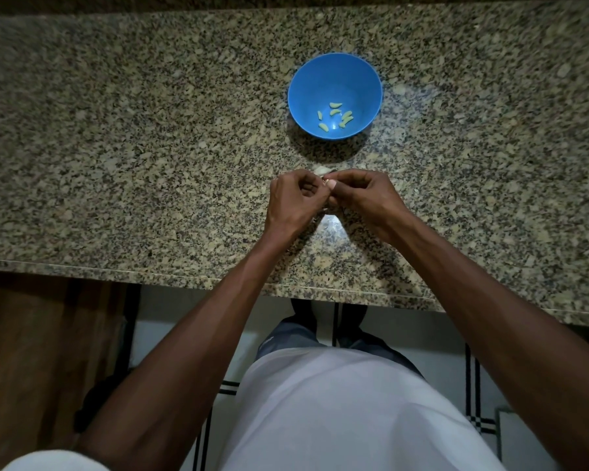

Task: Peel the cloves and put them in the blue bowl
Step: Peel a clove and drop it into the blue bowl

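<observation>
Clove held between both hands over the counter, blue bowl just beyond

The clove (327, 183) sat where the two hands met, near the counter's (150, 147) front edge; only a small pale, pinkish bit showed between the fingertips. The left hand (295, 202) and right hand (364, 195) both had fingers curled in, pinching it from either side. Beyond them stood the blue bowl (306, 83), apart from the hands, holding several peeled cloves (335, 116), pale yellow-green, near its bottom

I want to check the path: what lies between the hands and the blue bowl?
In the head view, only bare granite counter and one pale scrap, maybe garlic, near the hands, short of the blue bowl.
</observation>
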